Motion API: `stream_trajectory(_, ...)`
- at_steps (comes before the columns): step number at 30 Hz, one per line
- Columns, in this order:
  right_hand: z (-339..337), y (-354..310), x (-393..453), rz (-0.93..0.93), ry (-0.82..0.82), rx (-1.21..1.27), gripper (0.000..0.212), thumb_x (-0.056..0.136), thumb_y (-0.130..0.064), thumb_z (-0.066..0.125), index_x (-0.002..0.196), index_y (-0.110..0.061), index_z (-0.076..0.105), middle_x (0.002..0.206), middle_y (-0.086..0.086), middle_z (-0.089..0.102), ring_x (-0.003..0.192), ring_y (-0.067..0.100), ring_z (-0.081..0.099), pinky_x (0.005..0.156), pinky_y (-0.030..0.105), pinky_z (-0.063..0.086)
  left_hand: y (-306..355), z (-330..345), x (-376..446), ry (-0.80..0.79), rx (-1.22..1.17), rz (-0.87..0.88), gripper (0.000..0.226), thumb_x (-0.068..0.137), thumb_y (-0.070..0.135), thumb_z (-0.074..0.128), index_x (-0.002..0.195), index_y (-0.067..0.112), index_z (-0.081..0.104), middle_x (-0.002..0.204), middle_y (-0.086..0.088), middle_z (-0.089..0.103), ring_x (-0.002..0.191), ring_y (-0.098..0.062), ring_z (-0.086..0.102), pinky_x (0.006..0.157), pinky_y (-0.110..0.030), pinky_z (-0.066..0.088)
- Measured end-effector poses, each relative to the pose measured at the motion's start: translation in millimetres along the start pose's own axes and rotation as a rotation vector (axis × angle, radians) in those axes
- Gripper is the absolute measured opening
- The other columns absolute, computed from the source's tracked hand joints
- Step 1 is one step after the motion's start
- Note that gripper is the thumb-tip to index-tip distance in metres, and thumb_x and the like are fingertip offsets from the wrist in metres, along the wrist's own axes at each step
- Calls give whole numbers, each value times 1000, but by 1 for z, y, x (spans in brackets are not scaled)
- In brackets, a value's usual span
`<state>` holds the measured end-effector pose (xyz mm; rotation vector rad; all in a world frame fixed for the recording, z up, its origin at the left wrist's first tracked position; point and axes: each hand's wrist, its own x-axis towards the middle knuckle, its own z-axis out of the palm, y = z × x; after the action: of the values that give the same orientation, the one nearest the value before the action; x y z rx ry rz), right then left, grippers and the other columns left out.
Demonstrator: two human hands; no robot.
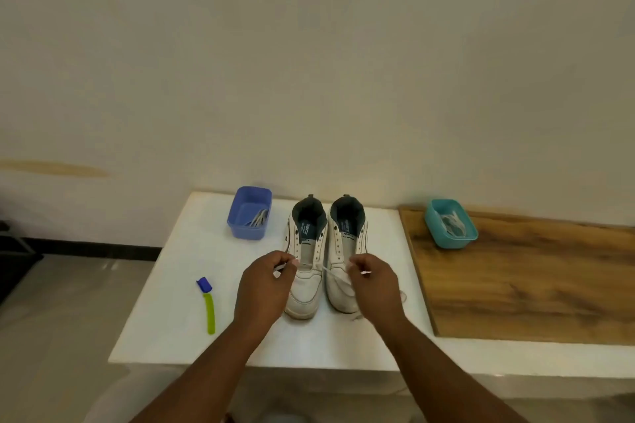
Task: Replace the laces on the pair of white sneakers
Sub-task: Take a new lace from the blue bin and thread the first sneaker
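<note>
Head view, left hand (266,280) fingers pinching white lace (329,274) end, right hand (372,280) fingers pinching other end, over sneakers (305,288)

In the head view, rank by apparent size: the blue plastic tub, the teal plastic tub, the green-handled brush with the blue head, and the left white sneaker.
1. Left white sneaker, largest.
2. Blue plastic tub and teal plastic tub: look alike, left unranked.
3. Green-handled brush: long but thin, smallest in area.
</note>
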<state>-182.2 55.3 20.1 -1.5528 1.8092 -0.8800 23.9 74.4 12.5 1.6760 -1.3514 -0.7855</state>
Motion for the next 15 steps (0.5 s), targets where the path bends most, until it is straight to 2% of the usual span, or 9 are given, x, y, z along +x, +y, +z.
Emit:
stream_trajectory(4,36,9,-9,-109,-36,-113,11,97,-35,62,92,-32,70,85,-17,66,81,0,61,73,20,50,-12,23,18,10,170,73,13,96,34,63,104,29,72,99,11,67,93,-6,62,80,-17,45)
stream_trajectory(9,54,-12,14,-181,4,-334,19,98,-50,56,98,-34,67,93,-14,63,81,5,57,72,21,49,-17,40,48,-3,468,109,26,96,47,59,113,33,73,115,4,64,102,-14,57,89,-29,47)
stream_trajectory(11,58,-12,20,-176,17,-372,23,97,-53,54,100,-34,67,94,-13,62,82,6,57,72,25,51,-18,43,52,28,609,159,19,92,47,65,107,38,75,117,5,61,108,-18,52,90,-36,43)
stream_trajectory(13,62,-7,22,-165,12,-408,27,95,-56,55,100,-33,68,94,-12,63,83,7,57,72,27,51,-20,44,54,55,643,218,11,88,41,72,97,40,77,121,5,59,117,-23,48,94,-44,37)
stream_trajectory(15,64,-4,24,-148,10,-405,29,94,-58,58,102,-32,69,95,-12,65,84,8,59,73,28,53,-25,43,57,46,639,215,8,86,39,75,94,39,78,134,2,56,130,-28,42,103,-51,31)
